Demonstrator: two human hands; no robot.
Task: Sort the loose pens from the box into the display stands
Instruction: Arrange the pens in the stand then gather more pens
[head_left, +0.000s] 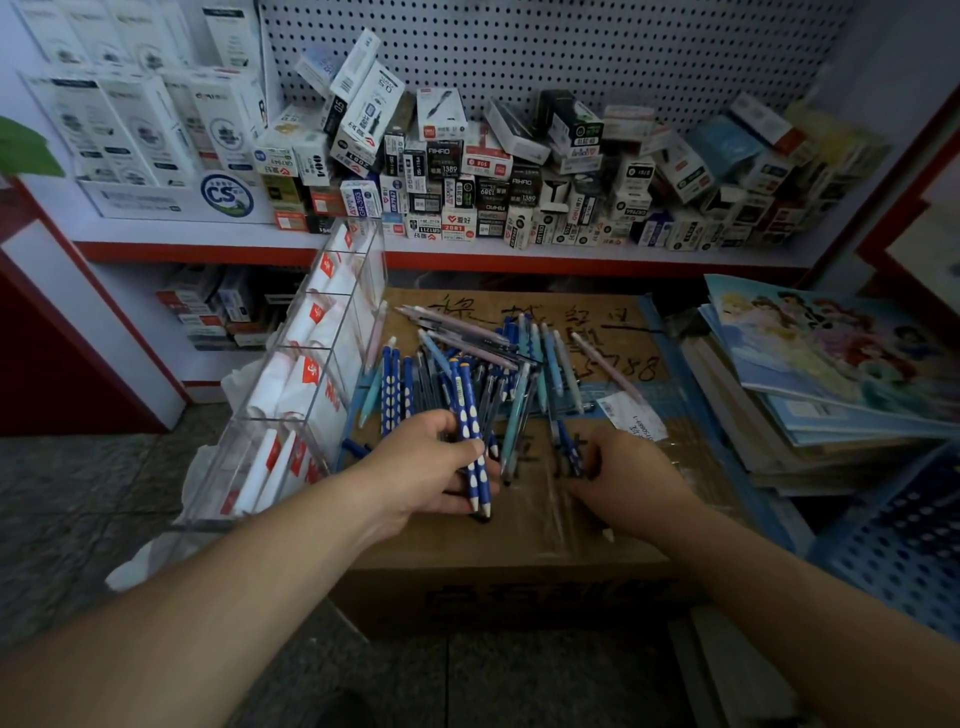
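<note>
A pile of loose pens (483, 358), dark blue, light blue and pink, lies on top of a closed cardboard box (498, 551). My left hand (431, 467) grips two dark blue pens with white dots (470, 431), tips toward me. My right hand (623, 478) pinches another dark blue pen (569, 449) at the pile's near edge. A clear acrylic display stand (306, 374) with several compartments leans at the box's left side, holding white and red packets.
A shelf (467, 249) behind carries many small pen boxes under a pegboard (571, 47). Stacked notebooks (831, 364) lie to the right, beside a blue perforated basket (904, 545). Grey tiled floor (78, 493) is at the left.
</note>
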